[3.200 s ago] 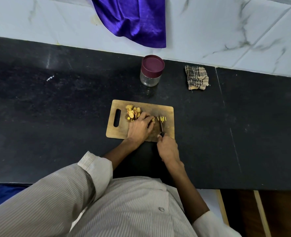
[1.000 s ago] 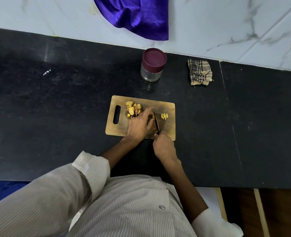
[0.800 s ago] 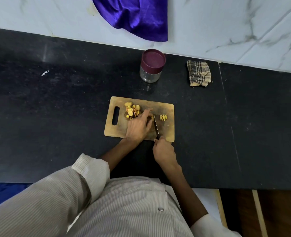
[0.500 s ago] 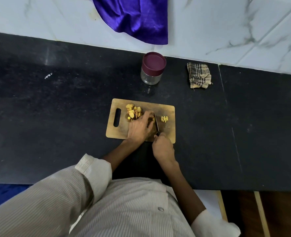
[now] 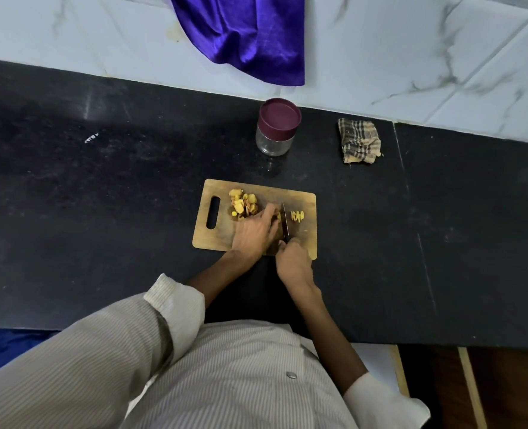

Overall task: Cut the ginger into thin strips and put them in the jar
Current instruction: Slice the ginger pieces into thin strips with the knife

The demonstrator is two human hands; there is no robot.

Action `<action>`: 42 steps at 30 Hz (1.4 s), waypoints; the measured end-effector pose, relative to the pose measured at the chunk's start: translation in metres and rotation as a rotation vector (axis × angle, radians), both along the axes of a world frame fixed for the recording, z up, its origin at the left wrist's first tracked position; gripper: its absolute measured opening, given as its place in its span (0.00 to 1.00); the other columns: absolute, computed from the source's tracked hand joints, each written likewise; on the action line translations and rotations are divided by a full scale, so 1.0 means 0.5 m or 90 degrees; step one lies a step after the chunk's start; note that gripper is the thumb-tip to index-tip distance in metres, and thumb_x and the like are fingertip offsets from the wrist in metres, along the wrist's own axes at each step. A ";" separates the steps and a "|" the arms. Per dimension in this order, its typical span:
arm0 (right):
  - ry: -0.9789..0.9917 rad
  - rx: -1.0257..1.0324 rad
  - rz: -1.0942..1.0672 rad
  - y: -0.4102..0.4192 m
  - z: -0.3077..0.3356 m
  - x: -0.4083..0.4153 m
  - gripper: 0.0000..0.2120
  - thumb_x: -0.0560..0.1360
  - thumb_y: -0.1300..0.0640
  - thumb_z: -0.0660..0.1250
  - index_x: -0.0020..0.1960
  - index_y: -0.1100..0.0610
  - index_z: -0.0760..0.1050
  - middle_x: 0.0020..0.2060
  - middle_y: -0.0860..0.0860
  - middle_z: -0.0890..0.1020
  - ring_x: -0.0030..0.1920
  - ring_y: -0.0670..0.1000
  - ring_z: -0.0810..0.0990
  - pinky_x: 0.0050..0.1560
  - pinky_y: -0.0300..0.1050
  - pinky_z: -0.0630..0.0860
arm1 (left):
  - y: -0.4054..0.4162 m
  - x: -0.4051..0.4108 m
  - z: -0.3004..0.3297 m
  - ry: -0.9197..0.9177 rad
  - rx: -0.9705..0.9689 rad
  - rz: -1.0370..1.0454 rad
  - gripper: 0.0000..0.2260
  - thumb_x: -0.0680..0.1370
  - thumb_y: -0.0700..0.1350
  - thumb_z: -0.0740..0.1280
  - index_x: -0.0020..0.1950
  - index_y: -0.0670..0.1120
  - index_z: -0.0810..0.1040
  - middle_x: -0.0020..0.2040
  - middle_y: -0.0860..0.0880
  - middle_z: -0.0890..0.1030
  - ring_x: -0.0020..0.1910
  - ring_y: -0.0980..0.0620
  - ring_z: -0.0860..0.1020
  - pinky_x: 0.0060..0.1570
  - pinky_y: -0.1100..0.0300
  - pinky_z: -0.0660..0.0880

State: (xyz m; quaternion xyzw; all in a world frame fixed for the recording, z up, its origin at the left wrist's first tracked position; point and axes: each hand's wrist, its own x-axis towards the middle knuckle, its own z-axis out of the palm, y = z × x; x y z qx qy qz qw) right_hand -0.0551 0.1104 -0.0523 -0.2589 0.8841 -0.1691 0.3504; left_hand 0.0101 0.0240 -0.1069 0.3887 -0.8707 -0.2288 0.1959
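A small checked cloth (image 5: 360, 145) lies crumpled on the black counter (image 5: 101, 196), close to the wall. A shiny purple cloth (image 5: 250, 32) hangs down the white marble wall (image 5: 411, 41). Something blue (image 5: 5, 345) shows below the counter's edge on the left

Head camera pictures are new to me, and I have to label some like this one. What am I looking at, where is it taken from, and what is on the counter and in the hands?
There is no machine here. A person wears a camera on the head, so the head view looks down past the shirt at both hands. On the black counter lies a wooden board. The right hand grips a knife. The left hand steadies the ginger being cut, which its fingers mostly hide. Cut strips lie right of the blade, a ginger pile to the left. Behind stand a jar, its lid on, and a checked cloth.
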 end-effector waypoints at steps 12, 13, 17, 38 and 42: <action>-0.021 -0.032 -0.031 0.030 -0.002 -0.026 0.15 0.84 0.48 0.55 0.61 0.57 0.72 0.51 0.60 0.81 0.51 0.61 0.81 0.51 0.63 0.80 | 0.002 -0.001 -0.007 0.035 -0.021 0.008 0.12 0.78 0.44 0.65 0.58 0.48 0.65 0.45 0.46 0.83 0.37 0.47 0.82 0.27 0.59 0.72; -0.021 -0.035 -0.033 0.033 -0.002 -0.028 0.15 0.84 0.48 0.55 0.61 0.57 0.72 0.51 0.60 0.82 0.51 0.61 0.82 0.51 0.63 0.80 | 0.001 0.000 -0.008 0.037 -0.019 0.008 0.11 0.79 0.44 0.65 0.59 0.47 0.67 0.46 0.46 0.83 0.38 0.48 0.82 0.28 0.58 0.73; -0.031 -0.039 -0.032 0.041 -0.005 -0.031 0.15 0.84 0.47 0.55 0.59 0.57 0.72 0.50 0.60 0.82 0.51 0.62 0.82 0.51 0.64 0.80 | -0.002 0.000 -0.012 0.041 -0.007 0.005 0.11 0.79 0.45 0.65 0.60 0.48 0.66 0.47 0.48 0.83 0.39 0.50 0.82 0.30 0.56 0.77; -0.011 -0.025 0.069 0.040 -0.002 -0.015 0.15 0.84 0.48 0.54 0.59 0.57 0.73 0.50 0.57 0.80 0.50 0.59 0.81 0.52 0.61 0.79 | -0.003 0.005 -0.009 0.099 0.061 0.021 0.15 0.79 0.43 0.65 0.64 0.45 0.69 0.54 0.49 0.82 0.46 0.49 0.82 0.39 0.51 0.80; -0.014 -0.014 0.073 0.037 0.000 -0.015 0.16 0.84 0.49 0.55 0.61 0.58 0.73 0.53 0.58 0.80 0.52 0.59 0.80 0.54 0.61 0.78 | -0.004 0.003 -0.007 0.075 0.075 0.027 0.16 0.79 0.45 0.65 0.65 0.46 0.68 0.56 0.50 0.82 0.46 0.50 0.82 0.38 0.57 0.78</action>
